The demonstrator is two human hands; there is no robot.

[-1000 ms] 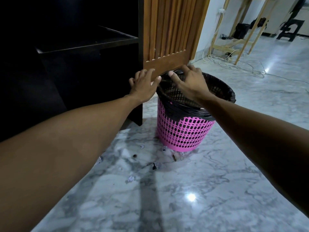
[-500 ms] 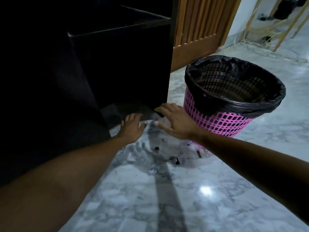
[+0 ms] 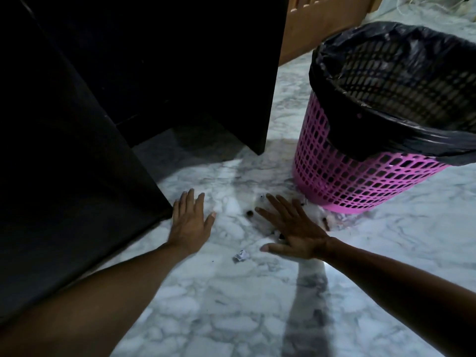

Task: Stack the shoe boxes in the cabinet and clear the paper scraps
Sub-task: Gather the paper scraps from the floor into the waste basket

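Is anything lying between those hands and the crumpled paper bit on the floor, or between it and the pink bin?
Nothing visible blocks either hand: the crumpled paper scrap lies on bare marble floor between the left hand and right hand. Toward the pink bin, only the right hand itself crosses the path.

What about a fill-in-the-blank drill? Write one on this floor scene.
The bin, lined with a black bag, is ____.
The left hand is spread beside the dark ____.
The crumpled paper scrap lies nearest the right hand's ____.
Missing: pink; cabinet; thumb.
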